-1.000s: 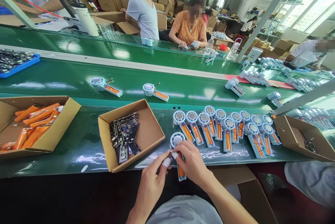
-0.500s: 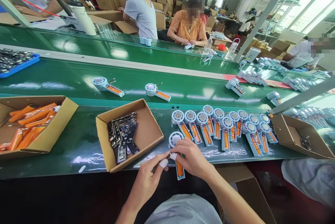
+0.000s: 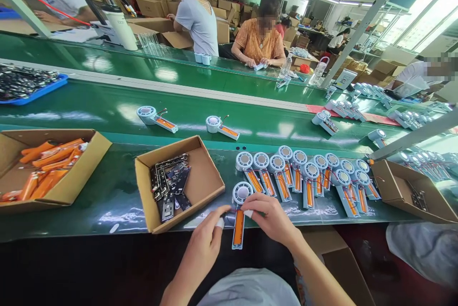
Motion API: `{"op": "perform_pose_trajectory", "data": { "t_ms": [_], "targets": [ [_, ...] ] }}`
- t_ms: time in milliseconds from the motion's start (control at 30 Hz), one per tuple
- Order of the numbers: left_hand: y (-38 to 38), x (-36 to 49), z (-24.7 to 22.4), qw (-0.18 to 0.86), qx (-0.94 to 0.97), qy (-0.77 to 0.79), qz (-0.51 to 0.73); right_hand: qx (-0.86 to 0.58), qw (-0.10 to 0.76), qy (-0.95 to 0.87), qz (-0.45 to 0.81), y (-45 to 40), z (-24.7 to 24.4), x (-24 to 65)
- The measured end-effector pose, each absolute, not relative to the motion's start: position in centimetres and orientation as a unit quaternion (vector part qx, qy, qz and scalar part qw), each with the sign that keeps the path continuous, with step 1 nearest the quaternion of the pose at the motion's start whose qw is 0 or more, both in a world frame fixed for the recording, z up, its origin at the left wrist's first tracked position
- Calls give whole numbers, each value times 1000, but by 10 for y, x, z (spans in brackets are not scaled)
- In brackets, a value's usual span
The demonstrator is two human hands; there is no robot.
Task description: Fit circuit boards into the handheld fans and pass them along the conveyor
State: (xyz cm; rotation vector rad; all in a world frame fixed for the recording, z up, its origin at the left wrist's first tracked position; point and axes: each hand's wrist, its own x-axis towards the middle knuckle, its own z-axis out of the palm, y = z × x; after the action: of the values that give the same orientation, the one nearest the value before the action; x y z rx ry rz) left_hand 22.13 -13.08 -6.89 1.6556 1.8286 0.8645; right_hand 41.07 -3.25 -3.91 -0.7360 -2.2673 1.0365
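A light-blue handheld fan half (image 3: 238, 232) with a round speaker-like head and an orange battery in its handle lies in front of me. Its handle juts past the table edge. My right hand (image 3: 270, 218) pinches at its neck, where thin wires run; a white cover sits on the thumb. On the other side of the neck, my left hand (image 3: 205, 237) has its thumb and forefinger brought together, the thumb also in a white cover. What those left fingertips hold is too small to make out. Several similar fan halves (image 3: 309, 170) stand grouped to the right.
A carton of dark circuit boards (image 3: 211, 187) stands left of the fan half, and a carton of orange batteries (image 3: 89, 165) farther left. Another carton (image 3: 397, 184) is at the right. Two fan halves (image 3: 146, 113) lie on the green belt (image 3: 100, 110). Co-workers sit and stand across it.
The fan half's handle has swung to the left and now points nearly straight toward me. My hands have drawn slightly apart, showing more of its neck and battery.
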Motion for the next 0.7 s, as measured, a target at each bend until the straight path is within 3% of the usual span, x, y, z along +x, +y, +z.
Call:
{"op": "perform_pose_trajectory", "data": {
  "t_ms": [133,233,367,533,700],
  "targets": [
    [-132,218,-64,208,691,678,138,-350,302,-715,525,-33,-55,394],
    [-136,217,-59,194,702,677,112,-376,343,-671,539,-36,-63,388],
    [-136,220,-57,221,675,671,212,-332,363,-731,473,-41,-59,387],
    [-133,224,-62,268,604,653,371,-354,338,-709,507,-45,-49,386],
    [-136,231,-60,366,467,686,421,-397,290,-705,510,-49,-42,383]
  ]
}}
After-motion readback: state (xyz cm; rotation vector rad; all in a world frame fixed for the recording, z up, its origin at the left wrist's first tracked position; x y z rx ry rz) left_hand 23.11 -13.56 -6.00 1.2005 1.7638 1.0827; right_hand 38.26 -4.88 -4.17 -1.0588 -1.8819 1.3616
